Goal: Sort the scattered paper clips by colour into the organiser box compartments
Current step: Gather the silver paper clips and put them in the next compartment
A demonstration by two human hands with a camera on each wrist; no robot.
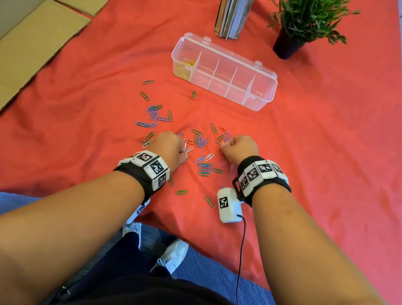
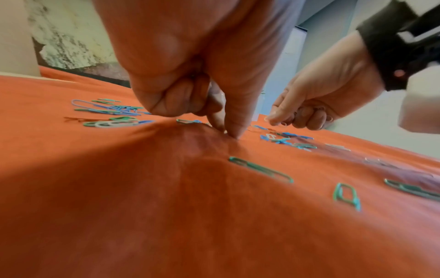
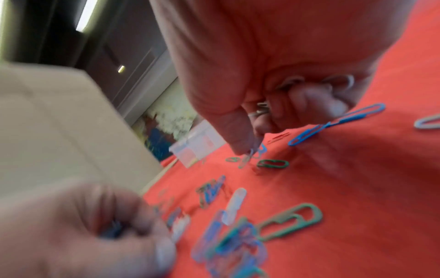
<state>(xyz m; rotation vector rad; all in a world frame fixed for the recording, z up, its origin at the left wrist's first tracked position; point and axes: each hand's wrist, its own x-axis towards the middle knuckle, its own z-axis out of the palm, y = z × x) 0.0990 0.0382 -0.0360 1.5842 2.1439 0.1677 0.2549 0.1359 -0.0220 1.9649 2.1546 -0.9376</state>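
Paper clips (image 1: pixel 204 168) litter orange cloth (image 1: pixel 321 169) near hands.

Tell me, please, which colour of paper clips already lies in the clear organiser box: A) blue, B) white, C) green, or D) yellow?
D: in the head view the organiser box holds only yellow clips, in its leftmost compartment, while the blue, green and white clips lie scattered on the red cloth.

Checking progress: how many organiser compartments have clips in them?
1: the left-end compartment of the organiser box holds yellow clips. The others look empty through the clear plastic.
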